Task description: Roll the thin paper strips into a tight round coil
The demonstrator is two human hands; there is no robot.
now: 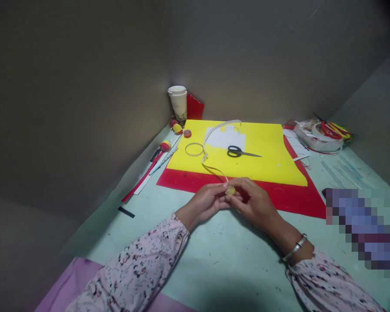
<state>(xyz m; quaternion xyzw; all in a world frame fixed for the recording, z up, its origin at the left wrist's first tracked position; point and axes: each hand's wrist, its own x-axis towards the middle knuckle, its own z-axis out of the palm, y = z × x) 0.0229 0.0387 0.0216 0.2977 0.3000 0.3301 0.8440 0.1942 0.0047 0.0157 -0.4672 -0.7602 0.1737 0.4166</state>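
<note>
Both hands meet over the front edge of the red sheet, with a small round yellow piece [230, 190] between their fingertips. My left hand [211, 198] pinches it from the left, thumb on top. From the other side, the bent fingers of my right hand [255, 203] close on the same piece. A thin pale ribbon [214, 168] runs from the fingertips back over the yellow sheets and curls at its far end. Black-handled scissors [240, 152] lie beyond the hands, near a thin ring [194, 149] and a cut white paper [229, 138].
Yellow sheets [269, 167] lie stacked on a red sheet [299, 199]. A lidded paper cup [178, 104] stands at the back left, near red-and-yellow balls [165, 146] and strips. A container of supplies [321, 134] sits back right. A blurred-out object [364, 229] is at right.
</note>
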